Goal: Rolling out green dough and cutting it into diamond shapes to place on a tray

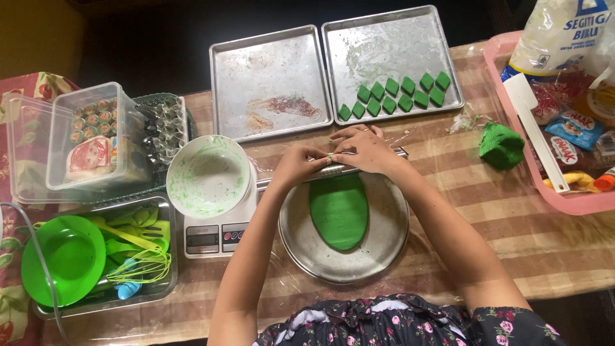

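nearest the camera: floral sleeves at the bottom edge, both forearms reaching away over the table [512, 211], which is covered in clear plastic film.

round metal plate [384, 247] sits centre-near. on it lies a flat oval sheet of green dough [339, 211], rolled thin, its far end running under the hands.

at the far rim of the plate a metal rolling pin [330, 170] lies crosswise. left hand [296, 165] and right hand [368, 150] meet over it, fingertips drawn together and pinching a small green bit at the pin. it looks like a scrap of dough, but it is too small to tell for certain.

left of the plate: a digital scale [214, 238] carrying a white bowl [208, 174] smeared green. further left, a tray of green utensils [102, 256] with a whisk, and clear containers [90, 138] beside a heap of metal cutters [165, 128].

right: a lump of green dough [501, 146] unrolled, well apart from the plate; a pink tray [564, 198] of packets and a white scraper.

far side: two baking trays. left tray [269, 83] holds no pieces, only smears. right tray [391, 38] holds two short rows of green cut pieces [397, 93] at its near right corner.

progress, judged: about a dozen pieces done; most of the right tray and all of the left unfilled; the rolled sheet uncut, the lump not yet rolled. early stage.
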